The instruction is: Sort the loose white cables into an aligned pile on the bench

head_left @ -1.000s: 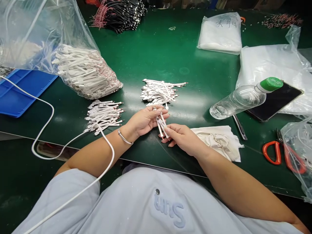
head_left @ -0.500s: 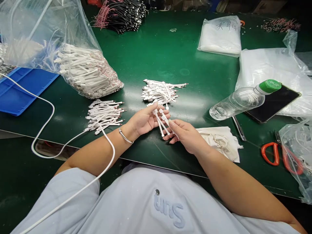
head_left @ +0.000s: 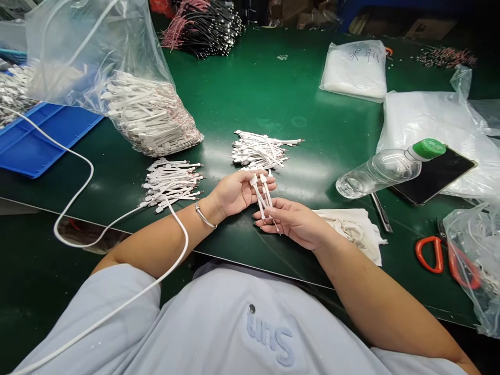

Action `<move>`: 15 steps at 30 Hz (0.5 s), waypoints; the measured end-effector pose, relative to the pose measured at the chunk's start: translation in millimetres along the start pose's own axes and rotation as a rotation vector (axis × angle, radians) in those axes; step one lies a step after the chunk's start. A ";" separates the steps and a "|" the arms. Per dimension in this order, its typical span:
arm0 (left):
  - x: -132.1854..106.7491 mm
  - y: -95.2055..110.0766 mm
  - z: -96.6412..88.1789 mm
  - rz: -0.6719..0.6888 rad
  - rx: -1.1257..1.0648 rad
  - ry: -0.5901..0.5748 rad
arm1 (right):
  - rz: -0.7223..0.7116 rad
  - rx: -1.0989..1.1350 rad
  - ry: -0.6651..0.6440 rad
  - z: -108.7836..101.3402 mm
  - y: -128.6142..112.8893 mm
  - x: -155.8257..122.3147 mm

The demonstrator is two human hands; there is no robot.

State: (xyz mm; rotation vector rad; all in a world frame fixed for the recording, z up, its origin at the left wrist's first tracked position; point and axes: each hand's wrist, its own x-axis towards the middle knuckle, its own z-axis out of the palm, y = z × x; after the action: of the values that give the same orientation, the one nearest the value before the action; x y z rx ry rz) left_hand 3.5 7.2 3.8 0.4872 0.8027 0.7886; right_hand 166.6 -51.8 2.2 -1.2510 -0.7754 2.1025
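Note:
My left hand (head_left: 234,191) and my right hand (head_left: 291,221) meet near the front edge of the green table (head_left: 258,94), both closed on a small bunch of short white cable pieces (head_left: 262,194). The left fingers pinch the upper connector ends, the right fingers hold the lower ends. Just beyond the hands lies a loose pile of the same white pieces (head_left: 258,151). A second, neater pile (head_left: 172,182) lies left of my left wrist. A silver bangle sits on my left wrist.
A clear bag of white pieces (head_left: 148,117) and a blue tray (head_left: 39,140) are at left. A white cloth (head_left: 353,229), a lying water bottle (head_left: 386,169), a phone (head_left: 437,177), red-handled scissors (head_left: 441,255) and plastic bags (head_left: 429,114) lie right. A white cable (head_left: 78,229) crosses my left arm.
The view has tilted slightly, so everything sits lower in the picture. My hands have turned the bunch more upright and drawn closer together; both keep their grip on it.

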 end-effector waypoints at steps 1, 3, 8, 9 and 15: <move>0.8 -1.9 -0.4 0.011 0.019 -0.015 | -0.001 -0.007 -0.014 -0.5 0.8 0.0; 0.9 -5.6 0.9 0.023 0.094 -0.041 | 0.005 -0.019 -0.024 -1.5 2.5 0.3; -15.5 -7.6 9.7 0.423 0.760 0.014 | -0.033 -0.142 -0.014 -4.8 6.2 2.5; -21.4 -7.3 10.0 0.574 0.965 0.000 | -0.065 -0.201 -0.007 -5.2 7.1 2.7; -53.5 -16.4 -9.3 0.731 1.740 -0.281 | -0.176 -0.580 -0.094 -2.4 13.2 -1.9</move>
State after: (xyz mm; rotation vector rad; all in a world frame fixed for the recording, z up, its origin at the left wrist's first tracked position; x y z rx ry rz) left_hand -20.4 -43.7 11.3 2.4802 0.8884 0.4451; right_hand 167.2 -61.5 -7.2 -1.3067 -1.5558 1.8621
